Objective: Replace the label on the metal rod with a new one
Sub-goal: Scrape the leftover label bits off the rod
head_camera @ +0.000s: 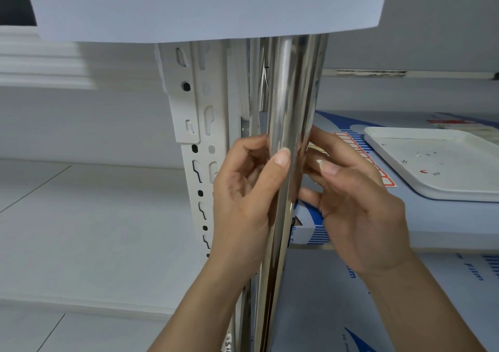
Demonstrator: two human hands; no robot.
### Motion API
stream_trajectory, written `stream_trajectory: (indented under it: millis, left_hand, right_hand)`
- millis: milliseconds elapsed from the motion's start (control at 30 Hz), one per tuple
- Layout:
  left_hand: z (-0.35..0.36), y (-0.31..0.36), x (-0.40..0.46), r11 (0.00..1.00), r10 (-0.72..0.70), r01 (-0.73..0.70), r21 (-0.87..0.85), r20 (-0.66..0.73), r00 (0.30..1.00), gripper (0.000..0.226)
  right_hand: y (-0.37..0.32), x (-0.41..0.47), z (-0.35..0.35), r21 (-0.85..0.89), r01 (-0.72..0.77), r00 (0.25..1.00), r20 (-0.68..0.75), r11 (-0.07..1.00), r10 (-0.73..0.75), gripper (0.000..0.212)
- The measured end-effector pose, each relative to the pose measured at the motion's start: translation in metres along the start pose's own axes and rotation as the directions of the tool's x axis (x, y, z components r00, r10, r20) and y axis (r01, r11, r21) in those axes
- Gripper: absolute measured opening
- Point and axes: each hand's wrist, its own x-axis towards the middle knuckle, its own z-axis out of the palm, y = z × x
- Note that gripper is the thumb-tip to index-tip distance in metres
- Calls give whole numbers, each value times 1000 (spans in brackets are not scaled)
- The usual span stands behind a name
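Two hands at upright metal rod (290, 103) beside white slotted post (202, 135): left hand (243, 197) grips rod, right hand (359, 203) pinches behind it. White tray (405, 184) on shelf holds few small scraps (424, 172). Label not discernible.

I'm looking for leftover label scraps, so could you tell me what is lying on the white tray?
The white tray holds a scatter of tiny scraps, some red, some pale. What they are is too small to tell, and its right part runs out of frame.
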Motion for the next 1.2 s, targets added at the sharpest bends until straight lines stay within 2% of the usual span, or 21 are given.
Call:
stream_trajectory:
  millis: [200,300,500,667,900,1033,1200]
  left_hand:
    - [-7,-1,0,999,7,-5,-41,64,998,38]
    - [-6,0,0,998,-8,12,-68,58,998,37]
    - [-4,-1,0,997,-33,35,-70,38,999,31]
    - [-7,-3,-1,997,-13,18,-75,59,998,37]
    - [7,-4,-2,998,38,-30,63,-133,990,43]
    - [13,-3,-5,973,142,-109,202,-160,977,31]
    - [10,-5,-7,969,170,-136,209,-155,973,38]
  right_hand:
    - [1,1,0,3,7,1000,7,1000,-7,51]
    - [1,1,0,-7,16,1000,19,1000,-16,54]
    - [1,0,-2,5,8,1000,16,1000,-8,48]
    - [0,1,-1,-4,9,1000,19,1000,-9,57]
    - [-1,1,-1,6,11,1000,25,1000,-11,49]
    - [-1,-1,-2,26,3,1000,20,1000,-4,42]
    - [-1,0,-2,11,-7,1000,18,1000,7,44]
